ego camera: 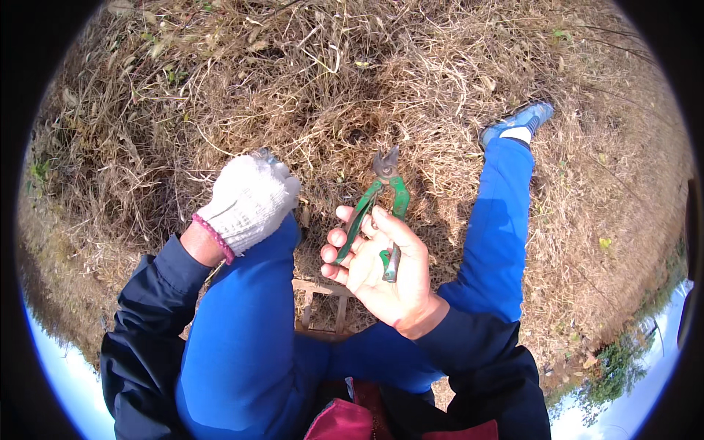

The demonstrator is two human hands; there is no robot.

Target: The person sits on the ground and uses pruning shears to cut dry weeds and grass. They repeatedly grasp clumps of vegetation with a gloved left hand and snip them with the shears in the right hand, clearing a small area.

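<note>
My right hand [385, 264], bare and palm up, holds a pair of pruning shears [386, 170] with worn green handles. Its fingers curl over the left handle and the thumb lies by the right one. The shears' metal blades point away from me, and the handles are spread. My left hand [250, 201] wears a white knitted glove with a pink cuff and rests at my bent left knee. The glove's fingers are curled downward, and what lies under them is hidden.
Dry grass and straw [330, 82] cover the ground. Between my legs shows a wooden slatted frame [324, 289]. My right leg [495, 220] in blue trousers stretches forward, ending in a blue shoe [520, 124]. A green tree [616, 368] stands at the lower right.
</note>
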